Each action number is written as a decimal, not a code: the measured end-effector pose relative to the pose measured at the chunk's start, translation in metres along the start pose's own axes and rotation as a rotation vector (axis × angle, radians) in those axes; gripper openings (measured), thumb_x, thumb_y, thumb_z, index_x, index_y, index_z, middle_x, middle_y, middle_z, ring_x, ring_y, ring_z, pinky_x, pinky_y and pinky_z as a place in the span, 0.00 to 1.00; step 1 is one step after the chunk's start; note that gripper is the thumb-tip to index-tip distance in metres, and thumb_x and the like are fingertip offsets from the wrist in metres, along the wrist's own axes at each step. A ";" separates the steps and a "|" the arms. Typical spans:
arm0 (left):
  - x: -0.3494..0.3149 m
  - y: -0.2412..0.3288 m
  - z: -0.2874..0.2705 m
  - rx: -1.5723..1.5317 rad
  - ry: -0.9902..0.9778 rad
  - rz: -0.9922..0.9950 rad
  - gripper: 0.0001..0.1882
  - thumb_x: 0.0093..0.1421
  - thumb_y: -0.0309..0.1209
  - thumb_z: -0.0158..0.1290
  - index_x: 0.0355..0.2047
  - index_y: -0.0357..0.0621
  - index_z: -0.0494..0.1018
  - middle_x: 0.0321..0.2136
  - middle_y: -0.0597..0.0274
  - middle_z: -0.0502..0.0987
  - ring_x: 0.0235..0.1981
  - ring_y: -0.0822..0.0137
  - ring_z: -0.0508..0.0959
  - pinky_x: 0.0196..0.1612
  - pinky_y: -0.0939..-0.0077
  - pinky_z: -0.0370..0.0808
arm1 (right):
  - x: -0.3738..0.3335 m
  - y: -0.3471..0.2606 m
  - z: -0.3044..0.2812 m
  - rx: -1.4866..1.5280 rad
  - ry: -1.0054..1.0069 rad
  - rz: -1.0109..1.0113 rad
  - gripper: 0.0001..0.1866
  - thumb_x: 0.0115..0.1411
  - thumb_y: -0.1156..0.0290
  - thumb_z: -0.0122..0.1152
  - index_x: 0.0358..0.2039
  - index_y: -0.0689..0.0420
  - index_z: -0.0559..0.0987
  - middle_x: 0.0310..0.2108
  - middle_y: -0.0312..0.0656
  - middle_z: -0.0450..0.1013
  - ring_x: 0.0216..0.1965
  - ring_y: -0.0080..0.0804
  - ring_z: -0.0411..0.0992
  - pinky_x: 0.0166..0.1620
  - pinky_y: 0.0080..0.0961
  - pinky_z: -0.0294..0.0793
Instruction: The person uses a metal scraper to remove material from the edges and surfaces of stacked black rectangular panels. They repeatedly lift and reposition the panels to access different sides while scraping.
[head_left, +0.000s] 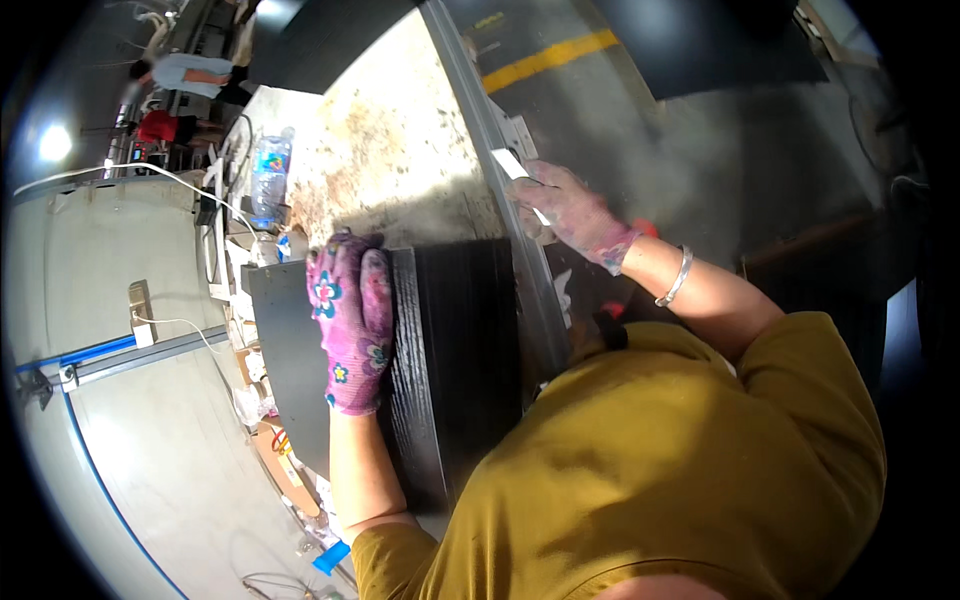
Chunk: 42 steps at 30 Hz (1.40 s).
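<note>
My left hand (352, 315), in a purple flowered glove, lies on a black panel (290, 340), its fingertips bent down over the far edge. A dark board with a grained, ribbed edge (412, 360) lies right beside that hand, toward my body. Off to the right, my right hand (572, 208), in a paler, dirty pink glove, pinches a thin white strip (508, 163) beside the metal edge of the bench. Part of the strip is hidden behind the fingers.
The worn, stained bench top (385, 130) runs away beyond the panels, bordered by a grey metal rail (465, 75). A clear plastic bottle (270, 180) stands at left among clutter. Two people (190, 75) are far off. A yellow line (550, 60) marks the floor.
</note>
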<state>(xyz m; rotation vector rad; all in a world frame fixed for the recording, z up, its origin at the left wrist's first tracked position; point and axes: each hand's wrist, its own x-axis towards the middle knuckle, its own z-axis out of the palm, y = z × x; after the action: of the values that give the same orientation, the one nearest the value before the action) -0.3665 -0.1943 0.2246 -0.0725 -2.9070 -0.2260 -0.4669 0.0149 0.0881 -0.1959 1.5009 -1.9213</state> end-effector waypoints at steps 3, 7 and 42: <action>-0.003 0.003 -0.003 0.007 -0.038 -0.076 0.12 0.62 0.30 0.42 0.42 0.40 0.72 0.40 0.51 0.72 0.47 0.53 0.70 0.60 0.57 0.56 | -0.004 0.058 -0.007 0.120 0.008 0.187 0.16 0.62 0.61 0.46 0.41 0.61 0.70 0.18 0.36 0.69 0.19 0.21 0.67 0.24 0.18 0.66; 0.001 0.006 -0.001 -0.059 -0.046 -0.074 0.13 0.62 0.29 0.40 0.41 0.36 0.71 0.40 0.50 0.72 0.47 0.50 0.69 0.56 0.59 0.59 | -0.012 0.073 0.009 0.368 -0.095 0.215 0.16 0.64 0.58 0.47 0.40 0.60 0.69 0.18 0.35 0.69 0.20 0.20 0.68 0.23 0.17 0.65; 0.001 0.009 0.005 -0.076 -0.083 -0.204 0.21 0.64 0.37 0.35 0.43 0.32 0.71 0.44 0.49 0.72 0.54 0.49 0.66 0.60 0.57 0.55 | 0.000 0.042 0.009 -0.084 -0.195 -0.020 0.07 0.61 0.69 0.49 0.37 0.57 0.69 0.21 0.39 0.69 0.22 0.31 0.71 0.24 0.31 0.67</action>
<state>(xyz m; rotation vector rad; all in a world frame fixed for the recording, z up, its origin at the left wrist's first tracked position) -0.3680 -0.1846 0.2214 0.2075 -2.9878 -0.3762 -0.4447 0.0033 0.0531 -0.4247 1.4539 -1.7990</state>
